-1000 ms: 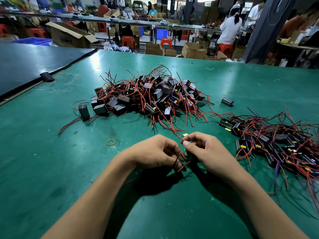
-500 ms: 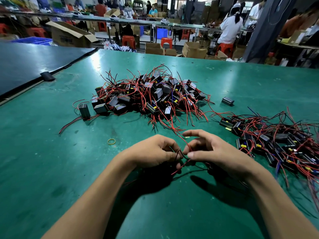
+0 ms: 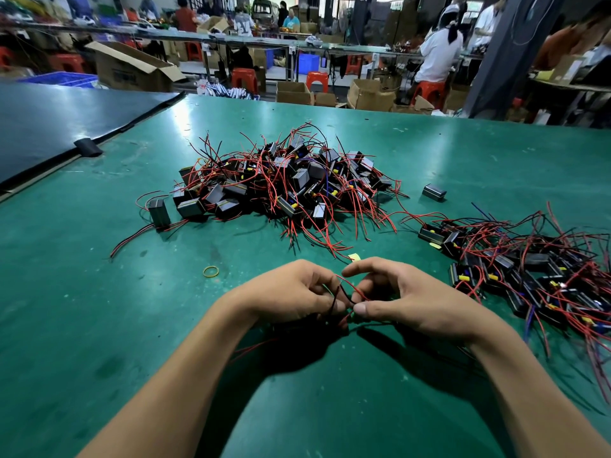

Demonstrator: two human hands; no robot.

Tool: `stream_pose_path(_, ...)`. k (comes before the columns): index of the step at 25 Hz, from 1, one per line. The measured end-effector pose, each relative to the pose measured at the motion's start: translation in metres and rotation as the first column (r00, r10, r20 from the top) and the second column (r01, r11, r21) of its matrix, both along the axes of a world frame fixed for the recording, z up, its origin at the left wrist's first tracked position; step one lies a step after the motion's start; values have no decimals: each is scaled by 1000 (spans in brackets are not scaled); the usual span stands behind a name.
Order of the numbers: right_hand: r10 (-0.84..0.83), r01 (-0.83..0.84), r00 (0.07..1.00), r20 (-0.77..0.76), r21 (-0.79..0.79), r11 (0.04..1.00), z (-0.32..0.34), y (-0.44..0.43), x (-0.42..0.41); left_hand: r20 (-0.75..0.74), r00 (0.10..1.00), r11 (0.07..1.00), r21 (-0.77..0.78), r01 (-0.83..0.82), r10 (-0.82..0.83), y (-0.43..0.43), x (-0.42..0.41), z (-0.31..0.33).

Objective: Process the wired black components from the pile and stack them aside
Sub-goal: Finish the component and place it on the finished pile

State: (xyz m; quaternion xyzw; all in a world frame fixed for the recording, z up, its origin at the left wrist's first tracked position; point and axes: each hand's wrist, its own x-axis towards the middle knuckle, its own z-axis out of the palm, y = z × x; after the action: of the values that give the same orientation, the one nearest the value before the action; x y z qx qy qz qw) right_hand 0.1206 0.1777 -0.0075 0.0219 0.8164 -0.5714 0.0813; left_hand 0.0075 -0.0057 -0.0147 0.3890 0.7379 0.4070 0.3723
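Observation:
A pile of black components [image 3: 281,190] with red and black wires lies at the middle of the green table [image 3: 99,309]. A second heap of the same components [image 3: 535,276] spreads along the right side. Near the front, my left hand [image 3: 291,292] and my right hand [image 3: 403,295] meet, both pinching the red and black wires [image 3: 347,292] of one component. That component's body is hidden under my left hand. My right index finger arches above the wires.
A yellow rubber band [image 3: 211,271] lies left of my hands, a small yellow scrap [image 3: 354,256] just beyond them. One lone black component [image 3: 434,192] sits right of the pile. A dark mat [image 3: 49,127] covers the far left. Cartons, stools and workers stand behind the table.
My right hand has drawn back toward me and closer to the left hand. Its thumb now pinches the wires at my left fingertips, and a red wire loops up between the hands.

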Motion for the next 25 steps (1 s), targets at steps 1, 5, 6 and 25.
stream_pose_path(1,-6,6,1000,-3,7,1000,-2,0,0,26,1000,1000,-2,8,-8,-1,0,0)
stream_pose_path(5,-35,35,999,-26,22,999,-5,-3,-3,101,995,1000,-2,18,-17,-1,3,1)
stream_pose_path(6,-37,37,999,-30,19,999,-6,-3,-4,94,996,1000,-9,13,-13,-1,3,1)
stream_pose_path(25,-284,281,953,-105,-46,959,-7,3,-8,125,916,912,112,-394,381,-3,-9,-2)
